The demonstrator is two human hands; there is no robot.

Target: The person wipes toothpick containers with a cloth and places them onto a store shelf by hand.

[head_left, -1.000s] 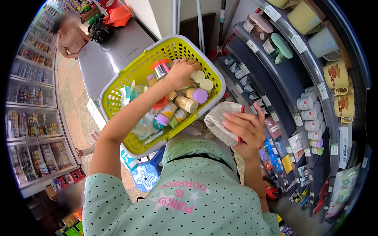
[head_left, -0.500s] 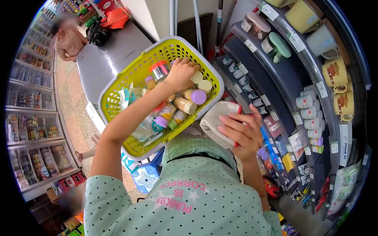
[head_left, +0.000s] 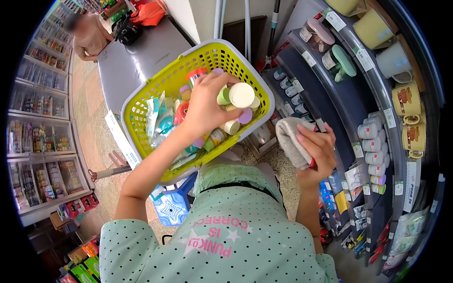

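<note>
My left hand [head_left: 203, 106] is over the yellow-green basket [head_left: 165, 78] with a grey rim. Its fingers and thumb are closed round a small jar [head_left: 242, 95] with a round cream end and a green part. Below it in the basket lie several more small jars with purple, green and cream ends, a red-lidded jar [head_left: 196, 74] and clear packets [head_left: 163, 120] with teal print. Off to the right, my right hand [head_left: 318, 153] grips a folded light-grey cloth [head_left: 293, 141] with red edging, between the basket and the shelves.
On the right, dark shelves [head_left: 325, 94] hold mugs [head_left: 406, 100], soap boxes and small white jars [head_left: 373, 146]. The basket overlaps a grey table [head_left: 141, 52], where bags lie. A blue stool [head_left: 171, 207] stands below. Another person [head_left: 89, 37] is at the far left, beside glass-fronted cabinets.
My left hand has drawn back a little and lifted a small jar among the others. My right hand has moved right, away from the basket, with the cloth.
</note>
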